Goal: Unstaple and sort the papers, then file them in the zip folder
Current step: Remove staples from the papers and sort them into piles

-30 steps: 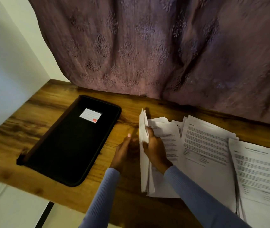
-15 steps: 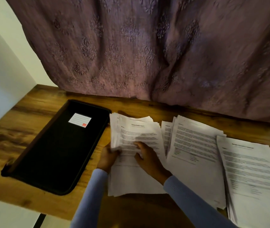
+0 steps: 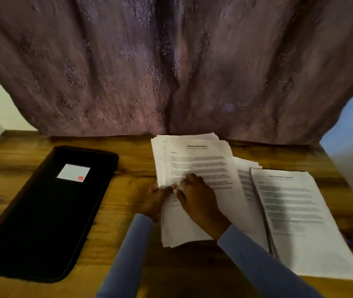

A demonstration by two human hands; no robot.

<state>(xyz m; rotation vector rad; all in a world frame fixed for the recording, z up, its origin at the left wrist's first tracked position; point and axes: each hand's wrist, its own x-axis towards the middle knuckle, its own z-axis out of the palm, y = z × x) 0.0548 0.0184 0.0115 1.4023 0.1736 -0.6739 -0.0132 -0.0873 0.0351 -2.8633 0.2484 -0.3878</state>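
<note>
Squaring up the left stack before it goes in the folder

Both my hands are on the left stack of white printed papers [image 3: 197,168], which lies on the brown wood-grain desk [image 3: 128,211] with its long axis running near to far. My left hand [image 3: 157,200] pinches its left edge with curled fingers; my right hand [image 3: 199,196] rests across the top sheet, fingers bent, thumb meeting the same edge. The black rectangular zip folder [image 3: 48,214] with its white label lies flat to the left, well apart, apparently zipped shut, so I cannot tell what is inside. My left hand is nearer it. Two more white paper stacks [image 3: 300,211] overlap to the right, unfiled.
</note>
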